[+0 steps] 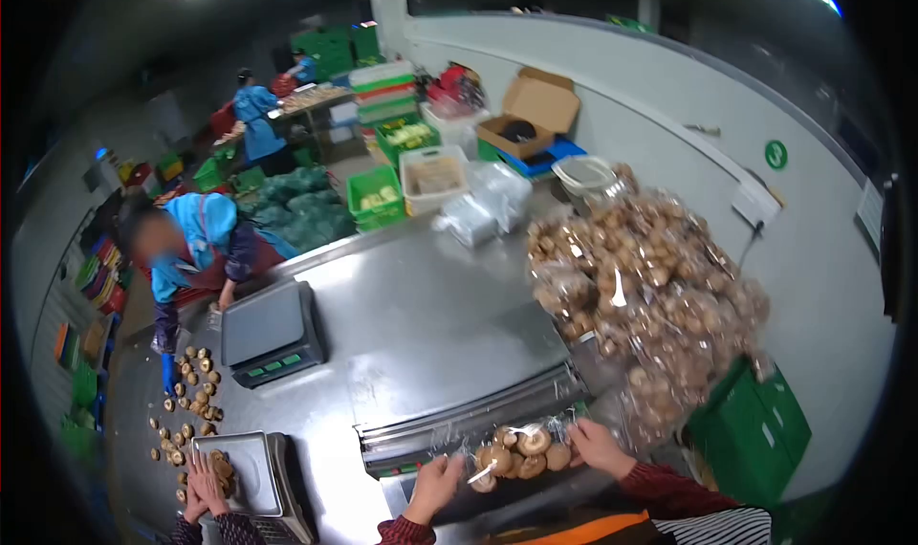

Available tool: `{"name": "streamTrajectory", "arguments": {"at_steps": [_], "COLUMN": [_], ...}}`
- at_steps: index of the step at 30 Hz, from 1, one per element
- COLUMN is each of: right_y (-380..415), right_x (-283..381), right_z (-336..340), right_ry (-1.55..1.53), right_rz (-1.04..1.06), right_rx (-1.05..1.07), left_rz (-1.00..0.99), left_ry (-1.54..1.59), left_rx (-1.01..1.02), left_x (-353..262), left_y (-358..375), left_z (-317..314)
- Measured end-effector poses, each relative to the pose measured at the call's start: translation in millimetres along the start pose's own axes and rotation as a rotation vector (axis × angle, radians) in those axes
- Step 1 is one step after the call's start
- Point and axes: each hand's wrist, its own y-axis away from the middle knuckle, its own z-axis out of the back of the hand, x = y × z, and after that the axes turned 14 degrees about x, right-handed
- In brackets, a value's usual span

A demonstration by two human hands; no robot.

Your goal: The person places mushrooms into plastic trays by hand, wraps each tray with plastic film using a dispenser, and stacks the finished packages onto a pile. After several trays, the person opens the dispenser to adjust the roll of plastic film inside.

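Observation:
A clear plastic bag of brown mushrooms [524,456] lies stretched between my two hands, at the front edge of a metal bench machine with a long bar [469,406]. My left hand [435,488] is closed on the left end of the bag, thumb uppermost. At the other end, my right hand [601,449] grips the plastic near its top corner. Several round caps show through the film, pale stems visible on some. Just right of my right hand rises a big heap of bagged mushrooms [650,268].
Another person's hands [201,488] are over mushrooms beside a scale with a tray [253,473]. Across the steel table [411,354], a co-worker in blue [206,225] reaches toward loose mushrooms [196,392]. A second scale [273,335] stands between us. Green crates [751,430] sit at right.

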Motion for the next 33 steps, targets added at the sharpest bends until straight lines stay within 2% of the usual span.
{"name": "streamTrajectory", "arguments": {"at_steps": [1,2,3,4,5,6,7,8,9,11,13,14,15,17,18,19,20,21,22,23,25,26,27,29,30,31,33], "right_y": [16,7,4,22,27,36,43,48,59,52,26,12,7,7,22,47,69,76,74,80,93,100,91,106,93,108,130], "right_x": [6,-22,-55,-40,-55,-69,-88,-106,-127,-179,-196,-201,-197,-215,-194,-145,-98,-108,-96,-75,-37,-34,-50,-37,-78,-80,-60], "right_z": [-7,-12,-19,-27,-32,-34,-32,-19,-17,-20,-44,-59,-69,-80,-79,-80,-87,-87,-86,-86,-91,-91,-84,-50,-47,-35,-12], "right_ry": [0.144,0.204,0.267,0.217,0.232,0.279,0.261,0.211,0.161,0.175,0.156,0.104,0.011,-0.230,0.086,0.407,-0.110,0.150,0.175,-0.046,-0.490,-0.414,-0.072,-0.269,-0.334,-0.754,-0.776], "right_rz": [0.012,0.135,0.236,0.261,0.292,0.266,0.250,0.201,0.153,0.095,0.132,0.062,0.021,0.278,0.439,0.592,0.608,0.729,0.754,0.616,0.285,0.291,0.539,0.295,-0.047,0.022,0.245], "right_rx": [-0.112,-0.244,-0.382,-0.406,-0.443,-0.485,-0.535,-0.574,-0.614,-0.726,-0.882,-0.874,-0.783,-0.616,-0.487,-0.352,-0.176,0.095,0.068,0.340,0.874,0.730,0.654,0.741,0.356,0.343,0.448], "left_rz": [-0.054,0.039,0.003,-0.114,-0.143,-0.054,-0.153,-0.157,-0.240,-0.237,-0.413,-0.506,-0.603,-0.582,-0.446,-0.297,-0.095,0.118,-0.216,-0.542,-0.753,-0.586,-0.416,-0.034,0.251,0.473,0.676], "left_ry": [0.108,0.281,0.180,0.038,-0.112,-0.138,-0.262,-0.309,-0.555,-0.680,-0.786,-0.780,-0.770,-0.800,-0.281,0.228,0.644,1.049,0.940,0.802,0.585,0.699,0.808,1.053,1.221,1.377,1.574], "left_rx": [-0.035,-0.017,-0.110,-0.233,-0.217,-0.185,-0.227,-0.212,-0.264,-0.251,-0.363,-0.273,-0.189,-0.162,0.043,0.246,0.306,0.379,0.641,0.887,0.809,0.766,0.721,1.143,1.278,1.322,1.314], "left_x": [18,-4,24,11,36,27,27,46,30,30,26,24,19,11,14,16,9,0,4,3,-41,-82,-114,-97,-81,-69,-66], "left_y": [5,17,11,16,12,16,15,21,8,-6,-31,-38,-43,-43,-37,-30,-20,-8,1,8,35,56,69,72,72,70,63], "left_z": [-14,-18,-29,-38,-44,-47,-49,-64,-49,-62,-83,-93,-102,-107,-109,-108,-106,-101,-96,-93,-93,-95,-98,-87,-80,-74,-75]}}
